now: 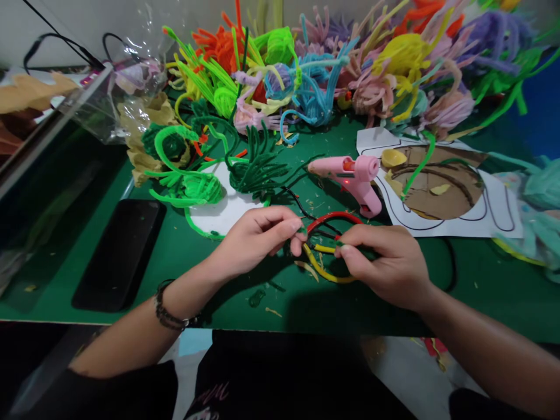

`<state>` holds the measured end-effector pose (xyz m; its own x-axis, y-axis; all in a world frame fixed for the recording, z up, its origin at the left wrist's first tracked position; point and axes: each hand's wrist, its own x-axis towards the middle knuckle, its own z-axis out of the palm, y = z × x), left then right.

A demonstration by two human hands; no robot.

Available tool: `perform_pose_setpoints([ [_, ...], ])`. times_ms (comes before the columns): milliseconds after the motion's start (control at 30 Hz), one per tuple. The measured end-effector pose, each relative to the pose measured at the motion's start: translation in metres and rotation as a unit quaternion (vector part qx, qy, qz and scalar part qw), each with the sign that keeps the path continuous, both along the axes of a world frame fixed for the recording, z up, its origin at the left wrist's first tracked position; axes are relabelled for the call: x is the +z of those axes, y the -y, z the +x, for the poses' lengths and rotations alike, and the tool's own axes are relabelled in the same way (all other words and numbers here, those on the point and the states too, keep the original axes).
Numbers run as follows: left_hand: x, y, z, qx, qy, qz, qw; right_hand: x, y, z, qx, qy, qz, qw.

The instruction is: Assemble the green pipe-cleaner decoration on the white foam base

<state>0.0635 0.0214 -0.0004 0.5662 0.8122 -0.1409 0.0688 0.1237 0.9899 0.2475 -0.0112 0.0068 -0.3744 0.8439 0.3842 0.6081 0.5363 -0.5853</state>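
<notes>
My left hand [258,239] and my right hand [385,262] meet over the green table [184,274], both pinched on a small bundle of pipe cleaners [326,245]. The bundle has a red strand arching between the hands, a yellow strand curving below, and some dark green. My left fingers pinch the left end of the red arch. My right fingers close on the bundle's right end. A beaded bracelet [168,312] circles my left wrist.
A pink glue gun [354,175] lies just behind my hands, beside a paper sheet with brown cardboard [437,181]. Green pipe-cleaner shapes [192,181] sit at mid-left, a black phone [118,251] lies left, and a heap of colourful pipe-cleaner flowers [332,70] fills the back.
</notes>
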Motion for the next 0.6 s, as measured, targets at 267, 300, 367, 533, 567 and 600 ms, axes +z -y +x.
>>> perform_pose_setpoints([
  [267, -0.001, 0.002, 0.003, 0.01, -0.028, 0.041, 0.999, -0.01, -0.003, 0.001, -0.037, 0.042, 0.044, 0.997],
  [300, -0.001, 0.003, 0.004, 0.011, -0.035, 0.042, 0.998, -0.012, -0.004, 0.001, -0.044, 0.048, 0.045, 0.997],
  [367, -0.001, 0.004, 0.006, 0.011, -0.042, 0.045, 0.998, -0.015, -0.006, 0.001, -0.055, 0.047, 0.042, 0.996],
  [533, -0.004, 0.01, 0.01, 0.029, -0.038, 0.042, 0.998, -0.018, -0.005, -0.002, -0.038, 0.054, 0.1, 0.993],
  [567, -0.004, 0.011, 0.011, 0.034, -0.033, 0.042, 0.998, -0.018, -0.004, -0.002, -0.027, 0.068, 0.114, 0.991],
  [600, -0.005, 0.011, 0.012, 0.04, -0.028, 0.043, 0.998, -0.019, -0.003, -0.003, -0.014, 0.081, 0.124, 0.989],
])
